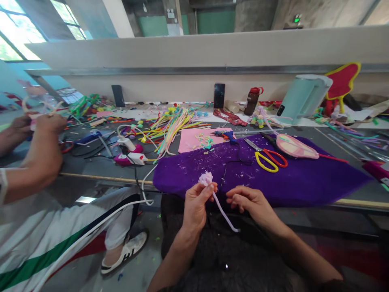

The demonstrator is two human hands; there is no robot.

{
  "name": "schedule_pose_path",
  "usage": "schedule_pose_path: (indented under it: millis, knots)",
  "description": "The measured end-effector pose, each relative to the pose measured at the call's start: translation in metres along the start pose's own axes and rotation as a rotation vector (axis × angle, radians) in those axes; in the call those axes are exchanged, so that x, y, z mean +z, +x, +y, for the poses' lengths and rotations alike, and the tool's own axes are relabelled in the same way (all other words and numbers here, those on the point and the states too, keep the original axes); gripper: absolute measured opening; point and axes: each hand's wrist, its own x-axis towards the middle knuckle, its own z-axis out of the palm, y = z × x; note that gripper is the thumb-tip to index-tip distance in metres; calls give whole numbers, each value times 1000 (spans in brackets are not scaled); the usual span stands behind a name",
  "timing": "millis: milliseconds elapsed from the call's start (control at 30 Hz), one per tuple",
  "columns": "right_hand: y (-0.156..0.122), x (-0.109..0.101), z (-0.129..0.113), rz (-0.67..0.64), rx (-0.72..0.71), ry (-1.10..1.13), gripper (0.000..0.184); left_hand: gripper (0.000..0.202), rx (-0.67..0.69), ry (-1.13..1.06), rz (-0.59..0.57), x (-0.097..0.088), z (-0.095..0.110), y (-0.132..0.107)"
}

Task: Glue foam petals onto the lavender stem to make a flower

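Left grip [196,203] tight around pink tufted stem [224,215], right grip [253,202] loosely parted nearby

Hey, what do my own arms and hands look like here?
Your left hand and right hand are bare, with no gloves and no rings or watch that I can see. The forearms are uncovered too; dark cloth, perhaps a sleeve, shows at the bottom edge.

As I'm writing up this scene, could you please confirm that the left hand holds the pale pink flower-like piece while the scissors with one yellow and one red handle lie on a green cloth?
Not quite: the head view shows that the cloth is purple, not green. The left hand does hold the flower-like piece, and the scissors do lie there.
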Motion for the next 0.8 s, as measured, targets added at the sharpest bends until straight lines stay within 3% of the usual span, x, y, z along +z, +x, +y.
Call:
schedule_pose_path:
  millis: [133, 267, 467, 800]
  knots:
    - [17, 27, -3, -138, -68, 8, 19, 16, -13, -33, 39, -3, -3, 2]
    - [28, 42, -3, -126, -91, 72, 19, 18, 8, -15, 65, -6, -4, 4]
    - [29, 43, 4, -34, -155, -6, 24, 22, 16, 18, 75, -9, -7, 8]
    - [25, 45, 13, -74, -146, 11, 24, 15, 68, 13, 83, -11, -12, 8]
